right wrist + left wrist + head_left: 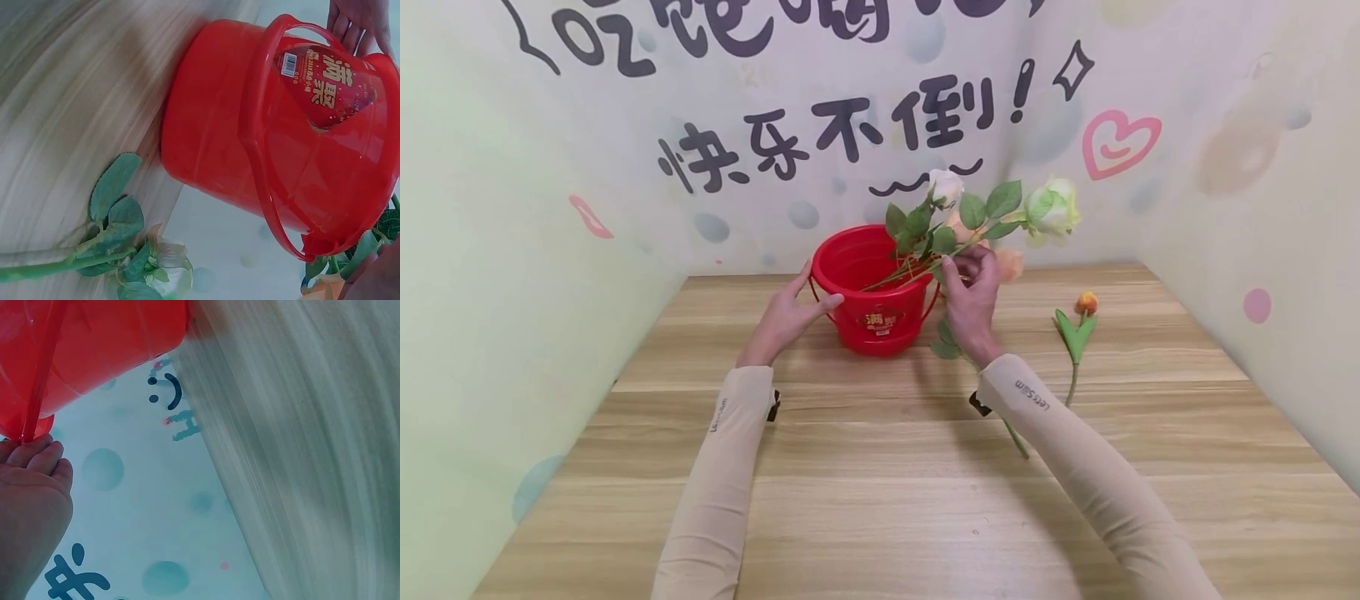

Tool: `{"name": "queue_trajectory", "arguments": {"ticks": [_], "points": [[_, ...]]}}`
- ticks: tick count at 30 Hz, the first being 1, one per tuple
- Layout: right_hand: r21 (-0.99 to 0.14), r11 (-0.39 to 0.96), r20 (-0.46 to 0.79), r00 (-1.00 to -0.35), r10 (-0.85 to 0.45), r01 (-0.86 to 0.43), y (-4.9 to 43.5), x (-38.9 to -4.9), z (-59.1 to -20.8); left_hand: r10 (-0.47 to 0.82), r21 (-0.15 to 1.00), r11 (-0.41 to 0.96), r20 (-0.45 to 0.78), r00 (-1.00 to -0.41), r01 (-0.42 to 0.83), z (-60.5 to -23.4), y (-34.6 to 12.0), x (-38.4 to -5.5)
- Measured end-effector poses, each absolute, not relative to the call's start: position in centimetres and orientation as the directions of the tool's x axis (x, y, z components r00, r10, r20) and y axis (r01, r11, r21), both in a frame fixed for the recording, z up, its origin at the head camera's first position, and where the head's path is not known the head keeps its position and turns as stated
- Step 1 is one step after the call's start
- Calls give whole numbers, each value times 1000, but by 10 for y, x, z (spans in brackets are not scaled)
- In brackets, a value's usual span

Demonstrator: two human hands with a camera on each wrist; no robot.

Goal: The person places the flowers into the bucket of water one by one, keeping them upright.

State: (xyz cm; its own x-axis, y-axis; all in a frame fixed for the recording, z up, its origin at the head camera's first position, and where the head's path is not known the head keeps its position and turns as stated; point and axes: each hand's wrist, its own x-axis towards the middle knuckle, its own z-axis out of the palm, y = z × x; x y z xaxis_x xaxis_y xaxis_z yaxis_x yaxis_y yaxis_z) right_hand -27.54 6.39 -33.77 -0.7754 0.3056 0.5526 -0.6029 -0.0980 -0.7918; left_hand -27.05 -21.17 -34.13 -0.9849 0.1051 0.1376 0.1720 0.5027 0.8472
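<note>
A red bucket with a gold-lettered label stands on the table, rose stems leaning into it. My left hand rests against its left rim, thumb and fingers spread; in the left wrist view those fingers touch the bucket. At the right rim my right hand pinches the stem of a pale green-white rose, whose bloom points right and stem end lies inside the bucket. A white rose leans out beside it. Peach blooms show behind my right hand, partly hidden.
An orange tulip lies on the table to the right. Under my right forearm lies another green stem; the right wrist view shows a pale rose with leaves on the table. Printed cloth walls enclose the back and sides.
</note>
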Motion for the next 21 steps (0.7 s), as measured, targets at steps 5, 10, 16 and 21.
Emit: {"name": "queue_trajectory", "arguments": {"ticks": [5, 10, 16, 21], "points": [[-790, -98, 560, -777, 287, -606, 62, -276, -340, 112, 847, 500, 142, -983, 180, -342, -212, -271], [-796, -97, 553, -783, 284, -598, 58, -276, -340, 110, 847, 499, 149, -983, 184, -342, -212, -271], [-815, -42, 544, -788, 289, -578, 58, -278, -343, 107, 846, 502, 147, -983, 181, -341, -212, -271], [-817, -22, 545, -784, 297, -576, 56, -277, -344, 108, 847, 501, 142, -984, 177, -342, -212, -270]]}}
